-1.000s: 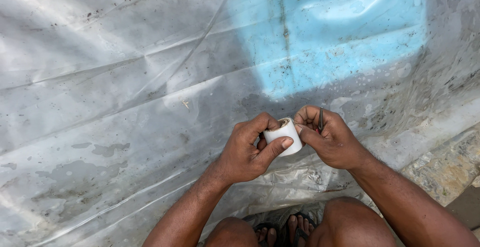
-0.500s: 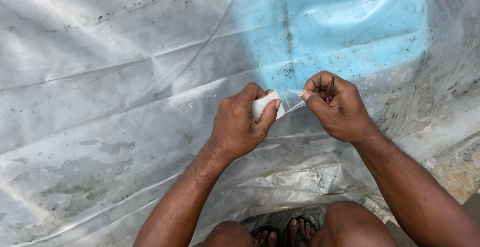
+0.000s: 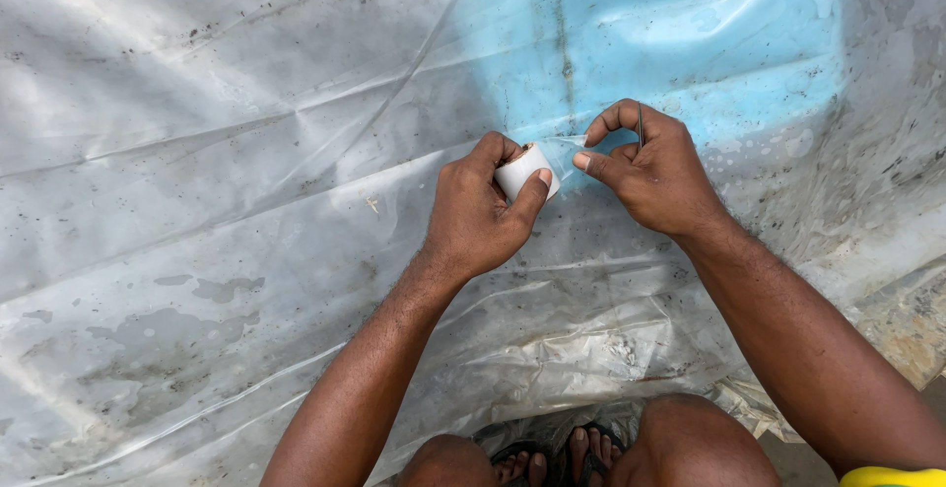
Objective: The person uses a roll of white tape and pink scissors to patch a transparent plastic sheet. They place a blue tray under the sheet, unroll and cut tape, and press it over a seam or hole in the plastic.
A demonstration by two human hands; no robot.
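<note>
Both hands had risen a little up the sheet since the earlier frames, and the gap between them had widened, so that a short clear strip now ran from the roll to the other hand.

Head view: the left hand was closed around a small white roll of tape, thumb pressed on its near side and fingers wrapped over the far side. The right hand pinched the free end of the clear tape strip between thumb and forefinger, the other fingers curled in; a thin dark object, too small to identify, stood up between its fingers. Roll and strip sat just above the middle of the scene, close over a grimy translucent plastic sheet, at the near left edge of the blue patch showing through the sheet on the far right.

As a judgement, the strip could fold back and stick to itself or to a fingertip if the pull went slack. It could also grab the sheet early, and the dirt and damp blotches there would weaken its hold. A crooked pull might tear it along the edge.

No label, package or sign could be made out; the roll was plain white. Near the bottom edge, the person's knees and sandalled feet showed, with a yellow edge at the near right corner.
</note>
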